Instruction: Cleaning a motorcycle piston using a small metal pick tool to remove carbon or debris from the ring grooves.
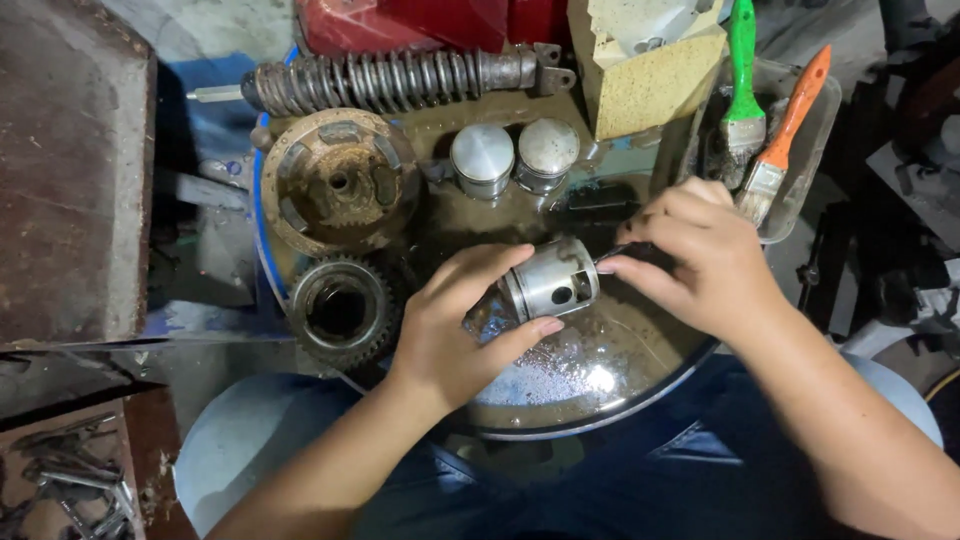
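Two hands over an oily round basin (640, 395). Left hand (450, 330) gripping a shiny metal piston (552, 284); right hand (700, 255) pinching a thin dark tool (618, 252) at its end. Beyond the fingers: two upright grey pistons (512, 155), a rusty coil spring (400, 80).

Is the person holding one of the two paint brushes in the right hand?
No. The green brush and the orange brush both stand in the clear tub, while the right hand works at the piston.

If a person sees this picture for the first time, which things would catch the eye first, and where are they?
At the centre, the left hand holds a shiny metal piston over a round tray of dirty liquid, while the right hand works at its end. Behind, a coil spring shock absorber lies across the top, and two paintbrushes with green and orange handles stand at upper right.
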